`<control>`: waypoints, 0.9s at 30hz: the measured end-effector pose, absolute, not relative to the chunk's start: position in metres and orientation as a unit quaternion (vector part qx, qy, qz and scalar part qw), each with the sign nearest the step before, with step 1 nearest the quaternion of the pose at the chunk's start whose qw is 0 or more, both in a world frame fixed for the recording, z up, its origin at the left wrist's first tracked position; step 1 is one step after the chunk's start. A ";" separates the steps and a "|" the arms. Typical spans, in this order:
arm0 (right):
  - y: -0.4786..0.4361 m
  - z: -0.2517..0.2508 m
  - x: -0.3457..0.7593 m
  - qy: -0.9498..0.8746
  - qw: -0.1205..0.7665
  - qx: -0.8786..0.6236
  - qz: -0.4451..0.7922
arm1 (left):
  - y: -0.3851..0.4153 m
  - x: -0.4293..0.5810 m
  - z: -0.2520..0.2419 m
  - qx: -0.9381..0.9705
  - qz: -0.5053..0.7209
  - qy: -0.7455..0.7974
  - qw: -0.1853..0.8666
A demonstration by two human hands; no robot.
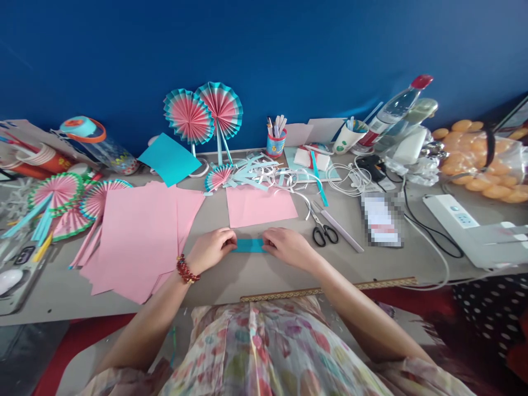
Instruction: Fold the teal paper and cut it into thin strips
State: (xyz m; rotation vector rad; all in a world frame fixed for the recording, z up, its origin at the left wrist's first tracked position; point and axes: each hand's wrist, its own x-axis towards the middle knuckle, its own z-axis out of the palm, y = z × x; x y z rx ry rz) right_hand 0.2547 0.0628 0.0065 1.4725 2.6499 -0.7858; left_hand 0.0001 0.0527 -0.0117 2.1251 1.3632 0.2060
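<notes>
A short strip of blue paper (250, 245) lies level between my two hands, close above or on the desk. My left hand (214, 246), with a beaded bracelet at the wrist, is closed on the strip's left end. The right end is pinched in my right hand (287, 247); its fingertips are partly hidden. Just beyond the strip lies a sheet of pink paper (262, 206). Right of my right hand are black-handled scissors (325, 233) and a pale flat stick (342, 230).
A stack of pink paper (138, 236) covers the desk at left. Folded paper fans (218, 110) lean on the blue wall. White paper strips (256, 171) are heaped at the back. A blurred phone (381, 220), cables and a power strip (457, 217) lie at right.
</notes>
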 end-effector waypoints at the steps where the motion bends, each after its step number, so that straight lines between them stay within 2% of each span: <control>1: 0.063 0.007 0.255 0.846 0.006 0.470 -0.251 | 0.054 0.000 -0.012 0.801 0.075 0.513 0.301; 27: 0.064 0.004 0.256 0.849 0.007 0.464 -0.251 | 0.059 0.001 -0.012 0.812 0.056 0.502 0.294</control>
